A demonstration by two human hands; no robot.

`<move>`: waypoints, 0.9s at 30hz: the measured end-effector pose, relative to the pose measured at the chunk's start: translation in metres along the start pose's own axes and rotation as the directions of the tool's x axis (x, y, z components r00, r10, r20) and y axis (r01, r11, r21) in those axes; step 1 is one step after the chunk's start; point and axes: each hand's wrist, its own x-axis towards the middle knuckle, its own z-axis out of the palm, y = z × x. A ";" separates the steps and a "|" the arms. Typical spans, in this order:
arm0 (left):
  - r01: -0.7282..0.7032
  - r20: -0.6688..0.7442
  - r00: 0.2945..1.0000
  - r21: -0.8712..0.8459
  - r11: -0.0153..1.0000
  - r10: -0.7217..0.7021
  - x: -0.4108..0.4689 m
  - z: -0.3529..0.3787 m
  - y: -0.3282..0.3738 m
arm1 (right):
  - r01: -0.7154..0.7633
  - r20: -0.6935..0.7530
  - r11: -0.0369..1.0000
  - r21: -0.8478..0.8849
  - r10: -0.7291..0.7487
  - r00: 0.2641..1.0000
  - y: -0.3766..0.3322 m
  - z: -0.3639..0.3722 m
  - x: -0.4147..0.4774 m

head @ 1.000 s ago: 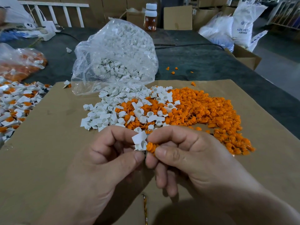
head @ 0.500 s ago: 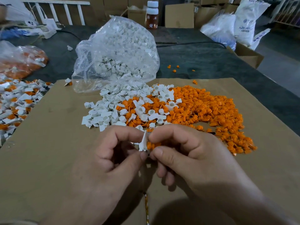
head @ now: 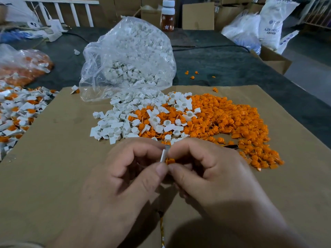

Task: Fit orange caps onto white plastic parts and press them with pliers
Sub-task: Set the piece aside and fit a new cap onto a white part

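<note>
I see the left hand (head: 125, 178) pinching the white part (head: 163, 155) edge-on, with its long axis upright. Touching the white part's right side, the right hand (head: 216, 176) has its fingers (head: 180, 173) curled tight on the orange cap (head: 170, 161). The mating faces are hidden. Beyond the white part lies the loose pile (head: 223, 120). I cannot make out the pliers.

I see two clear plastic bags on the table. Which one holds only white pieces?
The big clear bag in the middle, heaped high with white pieces. The smaller bag at the far left shows orange inside.
</note>
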 end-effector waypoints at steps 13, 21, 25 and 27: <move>0.181 -0.053 0.982 0.012 0.983 -0.180 0.002 -0.006 -0.010 | 0.187 0.034 0.941 -0.282 -0.185 0.982 0.003 0.005 0.002; 0.104 -0.036 0.994 0.098 0.990 -0.101 -0.003 -0.012 -0.013 | -0.296 0.261 0.870 0.396 0.202 0.944 0.011 -0.004 0.004; 0.079 -0.009 0.997 0.129 0.988 -0.079 -0.004 -0.012 -0.012 | -0.374 0.350 0.787 0.491 0.215 0.912 0.013 -0.005 0.008; 0.084 -0.006 0.996 0.140 0.987 -0.084 -0.004 -0.011 -0.012 | -0.370 0.370 0.789 0.489 0.197 0.908 0.014 -0.005 0.009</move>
